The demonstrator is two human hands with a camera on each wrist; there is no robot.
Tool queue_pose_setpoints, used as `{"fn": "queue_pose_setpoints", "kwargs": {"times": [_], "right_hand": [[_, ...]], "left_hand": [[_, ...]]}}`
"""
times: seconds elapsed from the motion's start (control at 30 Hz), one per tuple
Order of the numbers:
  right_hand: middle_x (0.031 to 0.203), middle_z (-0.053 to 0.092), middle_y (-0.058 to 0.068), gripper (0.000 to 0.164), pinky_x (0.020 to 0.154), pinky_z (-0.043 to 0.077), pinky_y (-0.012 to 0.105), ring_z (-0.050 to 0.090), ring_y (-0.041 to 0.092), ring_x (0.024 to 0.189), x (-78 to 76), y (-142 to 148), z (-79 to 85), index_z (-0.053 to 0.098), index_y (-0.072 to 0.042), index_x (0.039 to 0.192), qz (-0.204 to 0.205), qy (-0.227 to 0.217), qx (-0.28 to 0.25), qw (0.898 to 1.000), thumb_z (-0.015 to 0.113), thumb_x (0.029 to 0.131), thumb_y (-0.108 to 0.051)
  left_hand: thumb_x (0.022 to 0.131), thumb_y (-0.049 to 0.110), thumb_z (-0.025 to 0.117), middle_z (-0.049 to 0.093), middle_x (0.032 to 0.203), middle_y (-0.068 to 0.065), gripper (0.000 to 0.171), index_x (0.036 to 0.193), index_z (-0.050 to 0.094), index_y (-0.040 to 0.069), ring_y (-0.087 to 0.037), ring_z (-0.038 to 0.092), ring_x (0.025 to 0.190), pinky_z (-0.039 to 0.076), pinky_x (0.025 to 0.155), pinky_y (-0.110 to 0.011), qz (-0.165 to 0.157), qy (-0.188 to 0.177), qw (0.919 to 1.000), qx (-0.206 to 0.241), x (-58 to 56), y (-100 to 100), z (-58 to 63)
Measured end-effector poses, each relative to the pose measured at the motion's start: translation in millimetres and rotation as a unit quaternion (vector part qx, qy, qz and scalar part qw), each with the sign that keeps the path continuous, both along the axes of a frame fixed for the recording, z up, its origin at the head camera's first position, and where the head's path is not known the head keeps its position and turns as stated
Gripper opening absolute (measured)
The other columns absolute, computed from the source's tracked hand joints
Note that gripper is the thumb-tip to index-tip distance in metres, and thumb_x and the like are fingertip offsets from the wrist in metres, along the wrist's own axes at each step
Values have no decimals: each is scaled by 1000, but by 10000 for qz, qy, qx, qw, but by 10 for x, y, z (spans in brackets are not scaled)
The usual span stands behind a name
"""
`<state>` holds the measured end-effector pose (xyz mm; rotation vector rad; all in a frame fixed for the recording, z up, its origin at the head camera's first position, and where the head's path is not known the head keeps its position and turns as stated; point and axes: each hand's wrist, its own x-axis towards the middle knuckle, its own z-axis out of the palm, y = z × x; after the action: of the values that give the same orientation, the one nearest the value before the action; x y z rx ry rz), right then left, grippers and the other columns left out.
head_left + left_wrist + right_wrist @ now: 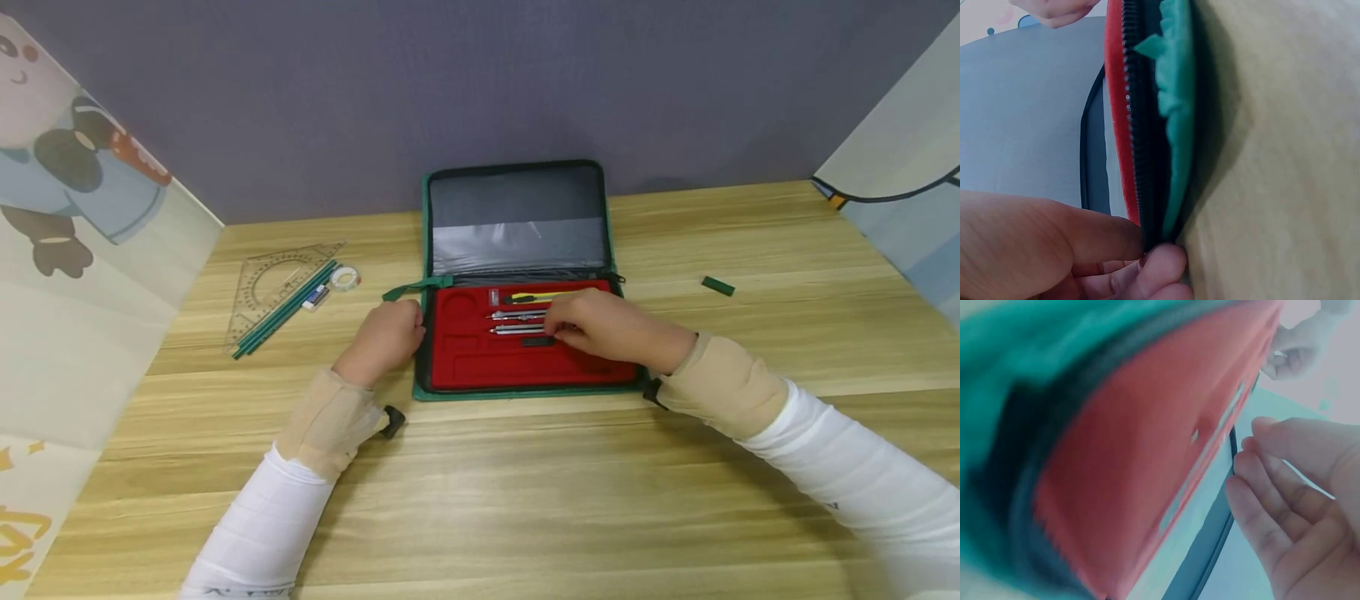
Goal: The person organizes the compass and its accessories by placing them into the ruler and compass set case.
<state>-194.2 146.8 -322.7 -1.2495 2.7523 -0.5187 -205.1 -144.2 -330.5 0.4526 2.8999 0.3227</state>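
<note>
A green zip case [517,395] lies unfolded on the table, its red tray [480,379] in the lower half. My left hand [386,337] pinches the case's left edge; the left wrist view shows thumb and fingers on the zipper edge [1138,150]. Over the tray's right half is my right hand [603,325], its fingers loosely bent with nothing visible between them in the right wrist view. Beneath and beside it lie a yellow cutter knife [528,297], silver compass-like instruments [513,316] and a small dark piece [536,342], partly hidden by the hand.
Left of the case lie a clear set square [246,287], green pencils [281,315], a small eraser [315,297] and a tape roll [345,278]. A small green block [717,286] sits to the right. A grey-purple panel [510,83] stands behind the table [480,500].
</note>
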Motion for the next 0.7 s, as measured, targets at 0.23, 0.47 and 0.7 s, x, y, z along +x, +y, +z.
{"fn": "queue_pose_setpoints", "kwargs": {"times": [0.23, 0.47, 0.7], "right_hand": [[87, 64, 3, 10, 73, 51, 35, 58, 15, 79, -3, 293, 26, 68, -7, 87, -394, 127, -67, 9991, 68, 82, 1], [86, 64, 4, 9, 68, 50, 37, 58, 16, 75, 14, 623, 7, 68, -5, 87, -878, 350, -126, 9954, 68, 81, 1], [79, 66, 7, 7, 64, 50, 38, 61, 19, 70, -52, 1010, -16, 66, 1, 84, -1562, 615, -211, 9856, 67, 79, 4]], "left_hand": [[89, 6, 55, 61, 78, -12, 9, 84, 59, -1, -27, 56, 72, 47, 68, -39, -30, 49, 10000, 30, -10, 1, -10], [88, 6, 55, 62, 78, -12, 9, 84, 59, -1, -27, 57, 72, 48, 68, -40, -27, 55, 10000, 8, -13, 7, -12], [89, 6, 55, 60, 75, -11, 10, 82, 59, 0, -25, 55, 68, 46, 63, -37, 10, 23, 10000, -14, -20, -1, -33]]}}
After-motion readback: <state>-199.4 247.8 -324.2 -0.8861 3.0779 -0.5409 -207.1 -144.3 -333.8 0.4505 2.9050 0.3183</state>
